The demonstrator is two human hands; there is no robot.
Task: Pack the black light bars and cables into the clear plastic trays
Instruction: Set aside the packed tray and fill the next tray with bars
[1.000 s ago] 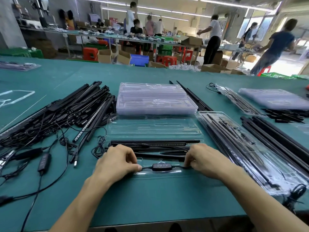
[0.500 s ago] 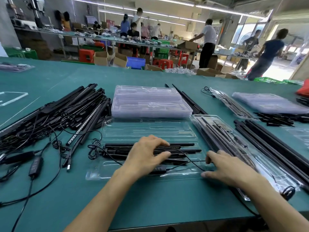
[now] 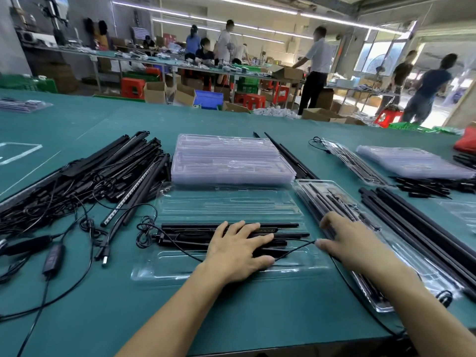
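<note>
the left hand (image 3: 237, 251) lies flat on the bars (image 3: 185, 234) in the open tray (image 3: 226, 204), fingers straight and spread, palm pressing down near the tray's middle. the bars sit side by side in the tray's near half and run left to right. the far half is bare clear plastic, lying flat just in front of the tray stack (image 3: 231, 161).

a thin cable (image 3: 296, 249) comes out from under the left thumb and arcs right to the tip of the right thumb. from my feed i cannot tell whether that thumb touches it. a loose coil (image 3: 144, 233) of cable hangs off the tray's left end onto the table (image 3: 257, 318).

the right hand (image 3: 353, 243) is spread, fingers stretched out and a little blurred, gripping nothing i can make out. it sits at the tray's right end, its fingers reaching over the near edge of the packed tray (image 3: 334, 199), which lies at an angle just beside the open one.

left of the tray i see a big pile (image 3: 103, 173) of loose bars tangled with cables, with a usb plug (image 3: 104, 256) and a controller (image 3: 52, 258) near it. more long bars (image 3: 425, 233) lie right of the packed tray.
</note>
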